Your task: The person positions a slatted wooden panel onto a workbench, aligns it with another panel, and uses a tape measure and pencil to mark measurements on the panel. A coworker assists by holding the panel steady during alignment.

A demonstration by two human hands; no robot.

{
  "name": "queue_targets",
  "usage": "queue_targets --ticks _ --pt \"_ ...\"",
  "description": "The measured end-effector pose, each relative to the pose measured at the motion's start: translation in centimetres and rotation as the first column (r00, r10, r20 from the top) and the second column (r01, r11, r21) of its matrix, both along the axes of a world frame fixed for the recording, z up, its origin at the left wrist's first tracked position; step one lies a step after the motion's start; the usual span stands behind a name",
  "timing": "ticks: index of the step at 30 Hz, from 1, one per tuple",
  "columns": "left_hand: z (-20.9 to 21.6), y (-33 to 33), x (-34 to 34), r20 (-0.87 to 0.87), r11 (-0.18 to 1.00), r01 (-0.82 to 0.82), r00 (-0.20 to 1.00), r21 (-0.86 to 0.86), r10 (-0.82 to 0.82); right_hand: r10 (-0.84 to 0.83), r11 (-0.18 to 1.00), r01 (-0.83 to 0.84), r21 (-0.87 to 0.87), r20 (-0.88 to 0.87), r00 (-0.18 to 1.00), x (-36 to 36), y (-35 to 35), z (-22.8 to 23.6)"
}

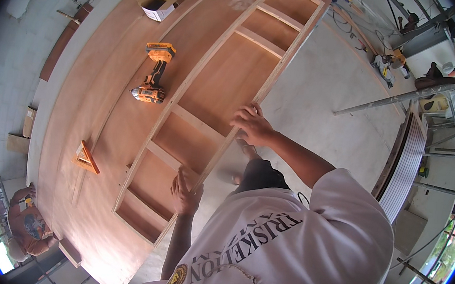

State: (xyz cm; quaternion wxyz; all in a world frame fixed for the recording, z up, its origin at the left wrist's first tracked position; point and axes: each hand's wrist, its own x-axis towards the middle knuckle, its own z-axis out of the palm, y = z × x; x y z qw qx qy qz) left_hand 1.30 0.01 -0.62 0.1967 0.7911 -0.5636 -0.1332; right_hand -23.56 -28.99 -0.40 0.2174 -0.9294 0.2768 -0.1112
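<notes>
Lying flat on the big plywood sheet [87, 83], the ladder-shaped wooden frame [199, 123] is set with its near long rail [212, 163] along the sheet's edge. That rail is touched by the left hand [185, 194] and the right hand [253, 125], with the fingers of both bent over it and a little apart; the thumbs are mostly hidden, so it cannot be told how tightly the wood is gripped. If the rail were pulled back too hard, the frame could be slid off the edge and tipped to the floor [328, 80]. If only one end were pushed, it could be turned crooked. If the far side were shoved out, the nearby cordless driver [157, 71] could be bumped. Fingertips could be pinched under the wood, or pricked by splinters.
</notes>
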Motion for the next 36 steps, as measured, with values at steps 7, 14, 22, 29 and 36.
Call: queue_targets --ticks 7,14,22,29,36 --pt "-0.2 0.7 -0.1 -0.094 0.997 -0.057 0.994 0.054 0.062 0.066 0.998 -0.066 -0.011 0.017 0.998 0.2 -1.5 -0.2" --pt "-0.3 0.3 0.1 -0.030 0.996 0.015 0.999 -0.089 -0.017 0.097 0.995 -0.097 0.004 0.068 0.993 0.5 -2.2 -0.6" --pt "0.9 0.4 0.2 -0.057 0.999 -0.047 0.997 0.012 0.048 0.128 0.991 -0.126 -0.038 0.044 0.991 0.6 -1.9 -0.8" --pt "0.2 0.2 -0.2 -0.003 0.995 -0.071 0.997 -0.065 0.071 0.114 0.993 -0.115 0.022 0.016 0.993 0.6 -2.1 -0.3" --pt "0.5 0.2 -0.4 0.004 0.998 -0.040 0.999 -0.042 0.040 0.146 0.989 -0.145 0.014 -0.013 0.989 0.8 -2.0 -0.2"
